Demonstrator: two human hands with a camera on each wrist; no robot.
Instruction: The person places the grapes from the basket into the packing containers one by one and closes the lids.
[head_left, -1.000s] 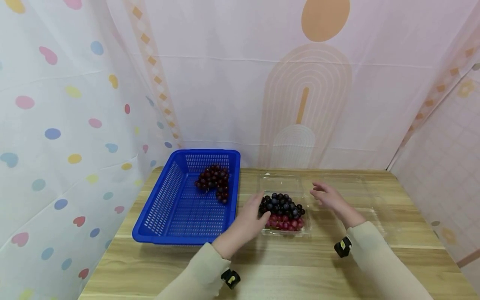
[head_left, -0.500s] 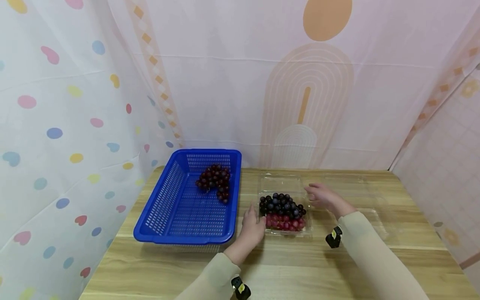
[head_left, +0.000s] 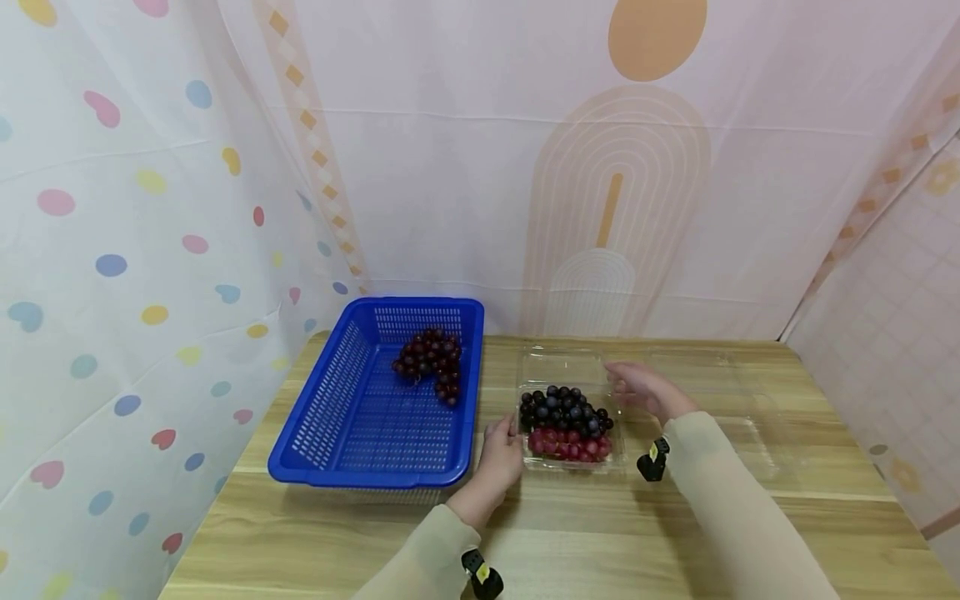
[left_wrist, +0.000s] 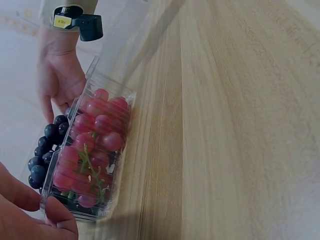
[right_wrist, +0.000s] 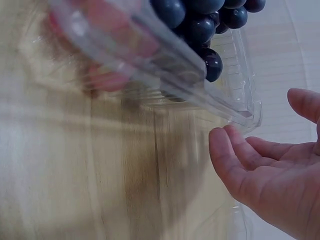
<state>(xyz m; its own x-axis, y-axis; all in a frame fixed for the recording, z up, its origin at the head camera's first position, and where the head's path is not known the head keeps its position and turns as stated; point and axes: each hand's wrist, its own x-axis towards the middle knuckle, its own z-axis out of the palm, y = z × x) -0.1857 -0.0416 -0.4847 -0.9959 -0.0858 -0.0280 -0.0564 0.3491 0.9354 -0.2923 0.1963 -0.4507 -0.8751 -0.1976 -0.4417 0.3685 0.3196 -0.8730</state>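
Observation:
A clear plastic clamshell box [head_left: 573,468] stands on the wooden table, its lid [head_left: 561,367] folded back behind it. Black grapes [head_left: 566,408] fill the box's rear part and red grapes [head_left: 570,446] its front part, with a green stem showing among the red ones. My left hand [head_left: 501,457] is at the left side, pinching the box's rim between thumb and finger [left_wrist: 17,189]. On the opposite side my right hand [head_left: 641,389] has its fingers extended by the rear right corner [right_wrist: 252,117]. Whether those fingertips touch the plastic, I cannot tell.
A blue plastic basket [head_left: 367,479] stands to the left, holding a bunch of dark red grapes [head_left: 429,358]. Another clear box [head_left: 750,442], lid open, lies at the right behind my right forearm. A patterned curtain [head_left: 450,192] hangs along the table's back edge.
My left hand has come back from over the grapes to the box's left rim. My right hand has moved left, nearer to the box's rear right corner.

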